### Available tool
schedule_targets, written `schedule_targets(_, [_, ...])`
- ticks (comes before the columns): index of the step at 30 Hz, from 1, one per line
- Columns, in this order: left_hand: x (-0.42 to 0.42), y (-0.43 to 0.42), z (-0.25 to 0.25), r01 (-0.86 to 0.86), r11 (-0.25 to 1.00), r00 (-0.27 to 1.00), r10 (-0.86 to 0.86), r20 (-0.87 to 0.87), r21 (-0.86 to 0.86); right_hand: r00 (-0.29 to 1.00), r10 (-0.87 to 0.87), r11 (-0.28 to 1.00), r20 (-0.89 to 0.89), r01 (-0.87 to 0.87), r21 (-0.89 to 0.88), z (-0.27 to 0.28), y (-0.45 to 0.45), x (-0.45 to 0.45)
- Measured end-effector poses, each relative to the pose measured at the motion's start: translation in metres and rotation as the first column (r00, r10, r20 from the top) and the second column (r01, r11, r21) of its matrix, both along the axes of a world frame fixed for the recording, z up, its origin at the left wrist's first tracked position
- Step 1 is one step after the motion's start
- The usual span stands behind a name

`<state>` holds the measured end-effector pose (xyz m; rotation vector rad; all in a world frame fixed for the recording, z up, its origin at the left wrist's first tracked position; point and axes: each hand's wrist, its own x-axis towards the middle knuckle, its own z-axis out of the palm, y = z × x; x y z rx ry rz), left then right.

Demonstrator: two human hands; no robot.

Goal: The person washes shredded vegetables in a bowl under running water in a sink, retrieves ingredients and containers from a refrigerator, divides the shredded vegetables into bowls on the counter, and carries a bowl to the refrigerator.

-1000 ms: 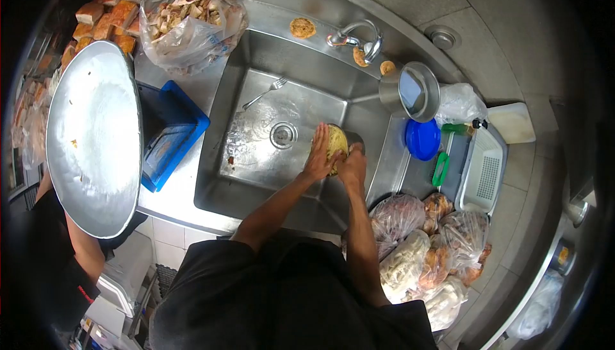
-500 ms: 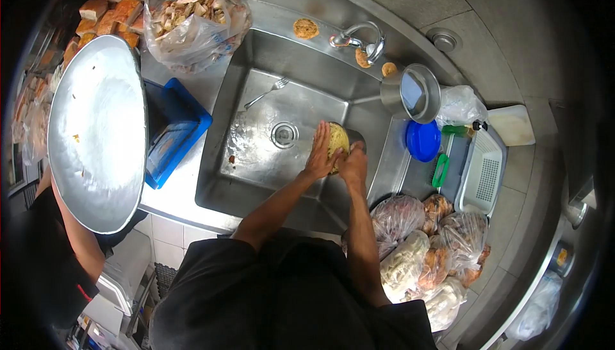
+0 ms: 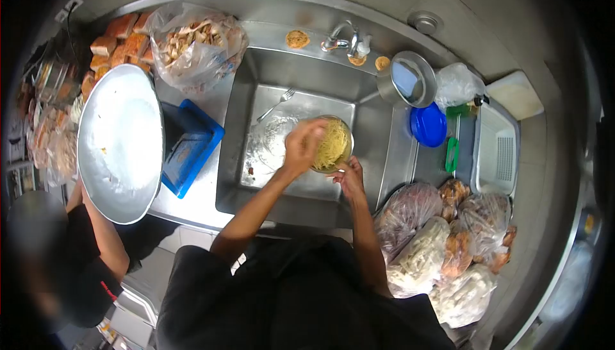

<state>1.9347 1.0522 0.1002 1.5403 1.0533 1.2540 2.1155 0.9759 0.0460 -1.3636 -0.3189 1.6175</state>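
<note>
Over the sink basin [image 3: 237, 119], a round bowl [image 3: 348, 129] with a thin rim is tilted so that its contents show. Inside lie pale yellow strands [image 3: 333, 145], like noodles or finely shredded food. My right hand [image 3: 350, 178] grips the bowl's lower right rim between thumb and fingers. Across the bowl's left edge is my left hand [image 3: 301, 148], its fingers blurred by motion; whether they hold any strands cannot be made out. A fork [image 3: 277, 104] rests on the basin floor, left of the bowl.
Behind the sink stands a faucet [image 3: 339, 41]. At right are a steel pot [image 3: 419, 68], blue lid [image 3: 428, 125], white basket [image 3: 494, 151] and bagged food [image 3: 416, 254]. On the left, another person's arm [image 3: 106, 234] is by a large metal basin [image 3: 122, 145], near a blue tray [image 3: 198, 151].
The bowl has turned to show the yellow strands inside. My left hand has shifted left from lying flat against the food, and my right hand now grips the rim. The view has shifted slightly.
</note>
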Motion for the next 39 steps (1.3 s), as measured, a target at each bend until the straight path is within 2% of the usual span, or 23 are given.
schedule_targets(1, [-0.016, -0.002, 0.007, -0.169, 0.985, 0.985, 0.169, -0.011, 0.023, 1.000, 0.008, 1.000, -0.023, -0.008, 0.013, 0.007, -0.002, -0.006])
schedule_targets(3, [-0.047, -0.007, 0.020, -0.277, 0.949, 0.960, 0.280, -0.004, -0.153, 0.999, 0.010, 0.999, -0.042, -0.009, 0.036, 0.022, -0.002, -0.015])
schedule_targets(4, [-0.052, -0.012, 0.020, -0.266, 0.953, 0.964, 0.267, -0.012, -0.143, 0.999, 0.039, 0.997, -0.029, -0.037, 0.066, 0.030, -0.003, -0.019])
schedule_targets(6, [-0.059, -0.025, 0.006, -0.206, 0.933, 0.978, 0.201, -0.048, -0.296, 0.997, 0.069, 0.993, -0.017, -0.067, 0.098, 0.046, -0.004, -0.027])
schedule_targets(7, [-0.063, -0.028, -0.003, -0.087, 0.919, 0.995, 0.065, -0.069, -0.384, 0.994, 0.113, 0.987, -0.007, -0.111, 0.117, 0.053, -0.003, -0.030])
schedule_targets(9, [-0.062, -0.046, -0.009, 0.159, 0.733, 0.943, 0.086, 0.321, -0.662, 0.988, 0.157, 0.978, 0.001, -0.155, 0.136, 0.067, -0.006, -0.039])
schedule_targets(11, [-0.065, -0.056, -0.004, 0.194, 0.728, 0.909, 0.119, 0.400, -0.657, 0.966, 0.248, 0.962, 0.079, -0.255, 0.098, 0.083, -0.009, -0.046])
schedule_targets(12, [-0.069, -0.061, -0.003, 0.212, 0.668, 0.894, 0.162, 0.417, -0.713, 0.964, 0.254, 0.960, 0.081, -0.262, 0.099, 0.093, -0.011, -0.050])
schedule_targets(13, [-0.072, -0.065, -0.002, 0.231, 0.608, 0.878, 0.206, 0.432, -0.760, 0.781, 0.363, 0.912, 0.508, -0.411, -0.019, 0.105, -0.011, -0.055])
schedule_targets(14, [-0.076, -0.070, -0.010, 0.257, 0.583, 0.867, 0.212, 0.450, -0.771, 0.417, 0.412, 0.855, 0.810, -0.484, -0.185, 0.118, -0.010, -0.060])
schedule_targets(15, [-0.080, -0.075, -0.017, 0.252, 0.589, 0.867, 0.215, 0.449, -0.768, 0.417, 0.410, 0.853, 0.811, -0.490, -0.180, 0.132, -0.005, -0.068])
schedule_targets(16, [-0.084, -0.082, -0.021, 0.283, 0.547, 0.851, 0.236, 0.470, -0.788, 0.208, 0.122, 0.814, 0.970, -0.581, 0.022, 0.148, -0.002, -0.079])
schedule_targets(17, [-0.088, -0.091, -0.026, 0.318, 0.503, 0.832, 0.258, 0.490, -0.804, 0.022, -0.221, 0.697, 0.975, -0.695, 0.173, 0.157, -0.002, -0.089])
schedule_targets(18, [-0.090, -0.096, -0.023, 0.294, 0.505, 0.844, 0.262, 0.468, -0.812, 0.251, -0.003, 0.697, 0.968, -0.694, 0.182, 0.161, -0.005, -0.101])
schedule_targets(21, [-0.096, -0.108, -0.009, 0.320, 0.514, 0.832, 0.249, 0.496, -0.796, -0.034, 0.041, 0.337, 0.999, -0.940, -0.046, 0.143, -0.009, -0.122])
schedule_targets(22, [-0.095, -0.111, -0.001, 0.317, 0.519, 0.830, 0.254, 0.497, -0.794, -0.035, 0.038, 0.331, 0.999, -0.943, -0.046, 0.138, -0.010, -0.121])
schedule_targets(24, [-0.091, -0.113, 0.014, 0.130, 0.606, 0.862, 0.322, 0.391, -0.785, -0.172, 0.172, 0.203, 0.970, -0.957, -0.205, 0.130, -0.010, -0.119])
schedule_targets(25, [-0.090, -0.113, 0.008, 0.123, 0.607, 0.861, 0.328, 0.389, -0.785, -0.171, 0.171, 0.195, 0.970, -0.959, -0.203, 0.125, -0.010, -0.119])
schedule_targets(27, [-0.088, -0.110, 0.000, -0.011, 0.748, 0.885, 0.316, 0.342, -0.664, -0.255, 0.205, 0.131, 0.945, -0.949, -0.285, 0.114, -0.009, -0.118])
schedule_targets(31, [-0.081, -0.111, 0.006, -0.039, 0.795, 0.862, 0.333, 0.382, -0.605, -0.269, 0.329, 0.083, 0.905, -0.947, -0.311, 0.093, -0.003, -0.117])
schedule_targets(33, [-0.075, -0.117, 0.003, -0.061, 0.786, 0.857, 0.357, 0.371, -0.615, -0.381, 0.391, -0.002, 0.838, -0.911, -0.413, 0.091, 0.000, -0.116])
schedule_targets(36, [-0.072, -0.125, -0.018, -0.019, 0.765, 0.847, 0.354, 0.397, -0.643, -0.428, 0.471, -0.042, 0.771, -0.884, -0.465, 0.097, 0.001, -0.116])
schedule_targets(39, [-0.067, -0.128, -0.033, -0.039, 0.767, 0.848, 0.365, 0.386, -0.640, -0.414, 0.553, -0.062, 0.723, -0.886, -0.460, 0.087, 0.004, -0.112])
